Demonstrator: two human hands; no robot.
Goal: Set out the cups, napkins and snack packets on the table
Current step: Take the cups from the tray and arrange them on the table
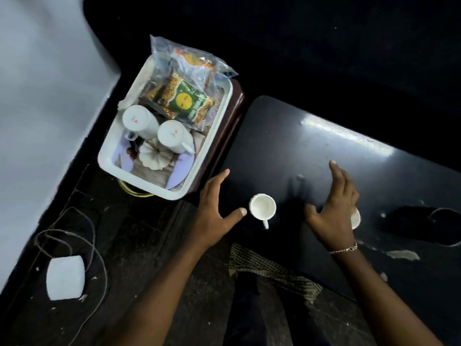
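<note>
A white cup (263,206) stands upright on the dark table (311,146), its handle toward me. My left hand (215,208) hovers just left of it, fingers spread, holding nothing. My right hand (333,211) is over the table to the right, fingers spread and blurred; a second white cup (356,218) shows partly behind it, and contact is unclear. A white tray (214,126) to the left holds two upside-down white cups (139,121) (173,136), snack packets (184,101) in clear plastic, and a small white pumpkin-shaped piece (152,154).
The tray rests on a dark brown stand (235,106) beside the table's left edge. A dark hole (421,224) sits in the table at the right. On the floor lie a white block (65,277) and loose cords (82,221). A checked cloth (269,268) covers my lap.
</note>
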